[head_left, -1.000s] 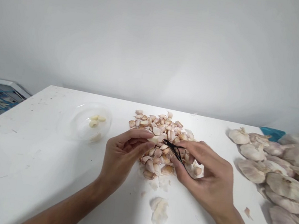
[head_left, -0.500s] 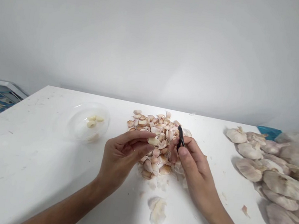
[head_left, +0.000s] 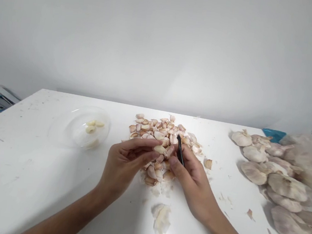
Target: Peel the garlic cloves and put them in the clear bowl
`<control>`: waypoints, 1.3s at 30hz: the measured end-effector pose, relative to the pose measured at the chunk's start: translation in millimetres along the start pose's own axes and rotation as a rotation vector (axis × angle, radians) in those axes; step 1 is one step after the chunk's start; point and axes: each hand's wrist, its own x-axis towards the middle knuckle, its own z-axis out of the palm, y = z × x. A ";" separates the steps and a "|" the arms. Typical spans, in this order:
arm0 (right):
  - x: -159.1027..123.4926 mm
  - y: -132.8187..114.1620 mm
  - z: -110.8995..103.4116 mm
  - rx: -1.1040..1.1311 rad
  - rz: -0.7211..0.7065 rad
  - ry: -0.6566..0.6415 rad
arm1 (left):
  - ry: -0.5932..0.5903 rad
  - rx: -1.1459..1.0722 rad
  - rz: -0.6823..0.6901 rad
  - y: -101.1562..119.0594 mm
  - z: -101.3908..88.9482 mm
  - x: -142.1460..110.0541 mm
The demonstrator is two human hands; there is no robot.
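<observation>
My left hand (head_left: 125, 163) pinches a pale garlic clove (head_left: 160, 148) between thumb and fingertips, just above a heap of unpeeled garlic cloves (head_left: 163, 133) on the white table (head_left: 22, 168). My right hand (head_left: 193, 179) is closed round a small black blade (head_left: 179, 152) that points up and away, its tip close to the held clove. Both hands hover over the near side of the heap.
A clear plastic bowl (head_left: 80, 132) with a few peeled cloves stands at the left. Whole garlic bulbs (head_left: 274, 178) lie in a group at the right, beside a clear bag. Loose skins (head_left: 161, 217) lie near the front. A white wall rises behind.
My right hand has turned so the black blade points upright instead of sideways, and it has drawn in toward the clove in my left hand. The view has shifted slightly.
</observation>
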 end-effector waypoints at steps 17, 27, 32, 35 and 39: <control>4.8 1.1 -9.9 -0.561 -0.608 0.197 | 0.069 -0.391 -0.255 2.5 -1.8 9.9; 2.0 0.9 -12.8 -0.821 -0.729 0.293 | 0.081 -0.341 -0.256 2.2 -1.0 8.1; 2.5 2.6 -12.1 -0.857 -0.710 0.269 | 0.082 -0.318 -0.305 0.2 -1.0 8.9; 3.1 2.6 -10.6 -0.849 -0.690 0.263 | 0.094 -0.322 -0.334 1.0 -0.9 9.6; 2.3 3.3 -9.1 -0.813 -0.660 0.272 | 0.106 -0.348 -0.362 2.7 -1.1 10.6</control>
